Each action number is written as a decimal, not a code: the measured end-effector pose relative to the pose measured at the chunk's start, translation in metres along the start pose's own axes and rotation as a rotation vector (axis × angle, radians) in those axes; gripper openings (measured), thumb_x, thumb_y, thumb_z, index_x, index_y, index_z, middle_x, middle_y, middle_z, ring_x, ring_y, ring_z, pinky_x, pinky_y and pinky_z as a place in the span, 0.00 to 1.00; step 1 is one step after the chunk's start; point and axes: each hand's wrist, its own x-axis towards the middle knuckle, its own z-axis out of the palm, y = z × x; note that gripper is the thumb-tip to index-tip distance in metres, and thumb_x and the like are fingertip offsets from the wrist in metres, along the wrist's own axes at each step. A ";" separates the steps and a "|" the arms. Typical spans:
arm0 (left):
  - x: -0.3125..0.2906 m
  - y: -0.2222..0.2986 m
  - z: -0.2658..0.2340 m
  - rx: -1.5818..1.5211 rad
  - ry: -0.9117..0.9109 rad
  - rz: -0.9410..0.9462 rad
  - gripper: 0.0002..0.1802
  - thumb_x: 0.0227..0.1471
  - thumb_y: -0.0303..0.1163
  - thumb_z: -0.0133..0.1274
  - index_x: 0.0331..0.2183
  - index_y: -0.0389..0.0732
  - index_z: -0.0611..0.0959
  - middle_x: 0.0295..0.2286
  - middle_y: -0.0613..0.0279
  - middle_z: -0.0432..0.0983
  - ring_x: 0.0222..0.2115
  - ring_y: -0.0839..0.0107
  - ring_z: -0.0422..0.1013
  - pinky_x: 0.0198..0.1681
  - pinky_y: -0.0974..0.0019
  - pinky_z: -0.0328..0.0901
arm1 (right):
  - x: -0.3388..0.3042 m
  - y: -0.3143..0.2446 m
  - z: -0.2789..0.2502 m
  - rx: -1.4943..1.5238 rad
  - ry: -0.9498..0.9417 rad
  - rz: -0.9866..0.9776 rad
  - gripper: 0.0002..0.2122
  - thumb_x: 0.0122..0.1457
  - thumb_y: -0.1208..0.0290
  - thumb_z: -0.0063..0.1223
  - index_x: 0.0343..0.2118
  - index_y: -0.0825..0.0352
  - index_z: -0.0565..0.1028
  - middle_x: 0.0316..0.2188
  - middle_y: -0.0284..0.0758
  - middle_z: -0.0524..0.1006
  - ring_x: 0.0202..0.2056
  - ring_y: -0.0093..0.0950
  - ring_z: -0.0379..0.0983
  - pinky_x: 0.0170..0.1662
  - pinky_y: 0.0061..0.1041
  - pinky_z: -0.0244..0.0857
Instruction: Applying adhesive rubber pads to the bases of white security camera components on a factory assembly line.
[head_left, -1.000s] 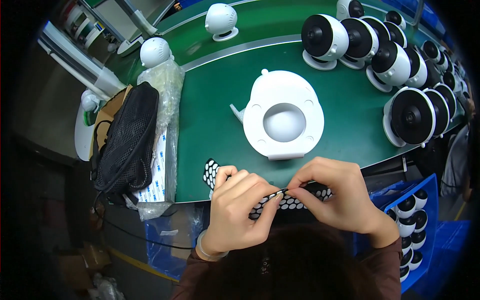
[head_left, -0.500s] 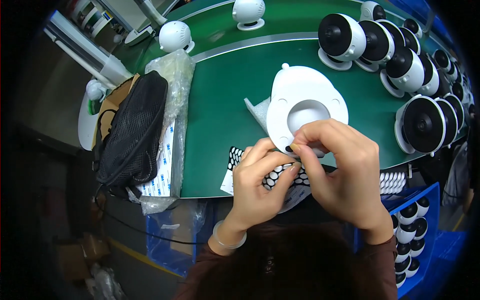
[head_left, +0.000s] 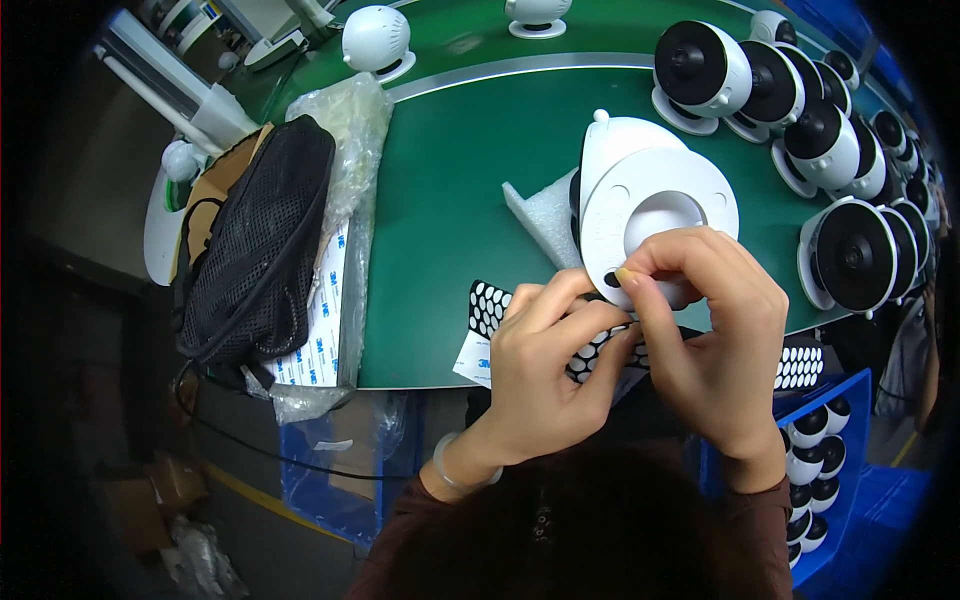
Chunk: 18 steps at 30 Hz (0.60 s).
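A white camera [head_left: 625, 135] lies tipped on a piece of white foam [head_left: 550, 222], its round base [head_left: 603, 225] turned up toward me. The base has a large central hollow and shallow round recesses near its rim. One small black round pad [head_left: 612, 279] sits at the recess nearest me. My right hand [head_left: 715, 325] is closed, thumb and forefinger pinched at that pad. Just below the base, my left hand [head_left: 555, 360] is closed on a black sheet with white dots [head_left: 489, 306], partly hidden by the fingers. White backing paper [head_left: 473, 358] shows under it.
Several finished-looking black-and-white cameras [head_left: 703, 68] stand at the right. A black mesh bag [head_left: 262, 245] and bubble wrap [head_left: 352, 150] lie left. At lower right a blue bin [head_left: 850, 420] holds more cameras. A white camera [head_left: 376, 40] stands at the back.
The camera's base now tilts more, showing the body behind it. The whole view has shifted slightly. My right fingertips stay at the black pad, and my left hand keeps hold of the dotted sheet.
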 end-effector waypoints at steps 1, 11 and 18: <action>0.000 0.000 0.000 -0.001 0.002 0.012 0.07 0.35 0.23 0.57 0.24 0.40 0.79 0.28 0.64 0.73 0.23 0.66 0.63 0.28 0.69 0.56 | 0.000 0.000 0.000 -0.005 0.007 0.002 0.04 0.42 0.82 0.55 0.21 0.69 0.71 0.19 0.34 0.72 0.18 0.23 0.65 0.23 0.18 0.58; -0.007 0.005 -0.010 0.017 0.007 0.016 0.08 0.34 0.23 0.57 0.25 0.39 0.79 0.31 0.61 0.74 0.23 0.67 0.65 0.29 0.70 0.57 | 0.002 -0.009 -0.005 0.214 0.102 0.222 0.04 0.44 0.84 0.54 0.21 0.71 0.71 0.21 0.34 0.74 0.24 0.19 0.70 0.26 0.16 0.61; -0.008 0.022 -0.042 0.136 -0.151 0.050 0.09 0.33 0.18 0.52 0.25 0.36 0.80 0.31 0.56 0.75 0.27 0.68 0.68 0.35 0.68 0.58 | -0.028 0.002 -0.038 0.177 -0.368 -0.024 0.08 0.43 0.83 0.50 0.29 0.71 0.75 0.25 0.40 0.75 0.26 0.34 0.71 0.30 0.24 0.64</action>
